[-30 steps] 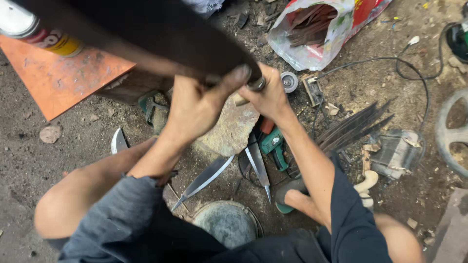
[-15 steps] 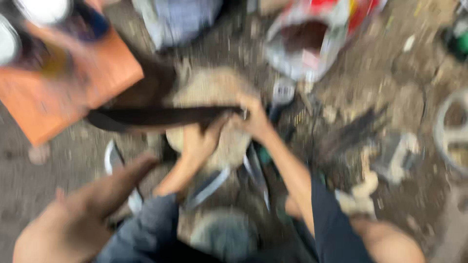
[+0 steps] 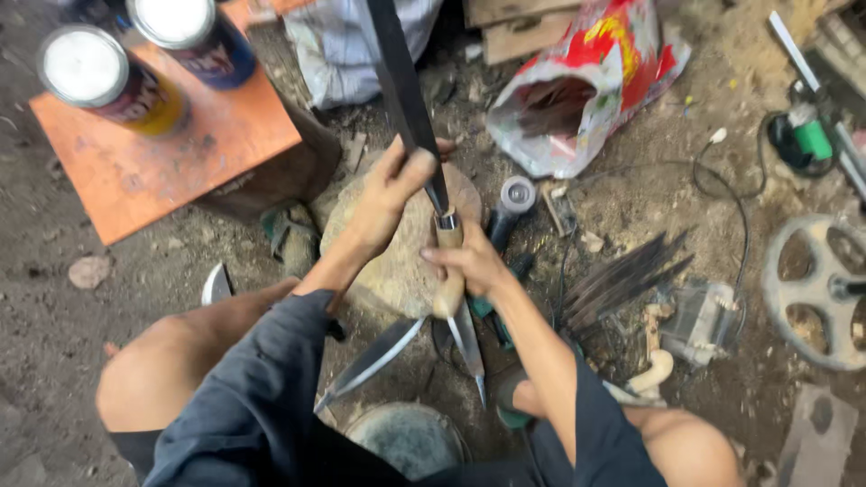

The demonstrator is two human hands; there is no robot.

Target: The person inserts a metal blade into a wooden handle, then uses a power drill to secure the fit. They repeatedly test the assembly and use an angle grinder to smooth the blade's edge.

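My left hand [image 3: 392, 194] grips the dark blade [image 3: 401, 86] of a long knife, which points up and away from me. My right hand [image 3: 465, 261] is closed around the knife's pale wooden handle [image 3: 448, 271], just below a metal collar. Both hands hold the knife over a round wooden stump [image 3: 388, 271] between my knees.
Two bare blades [image 3: 379, 356] [image 3: 469, 347] lie near the stump, an angle grinder [image 3: 510, 212] beside it. An orange stool [image 3: 171, 153] with two cans [image 3: 99, 77] stands left. A red-and-white bag [image 3: 586, 81], a bundle of blades [image 3: 622, 280] and a metal wheel [image 3: 816, 289] sit right.
The knife has swung from lying crosswise in front of me to pointing away, blade up. My right hand has shifted onto the wooden handle; the view has steadied.
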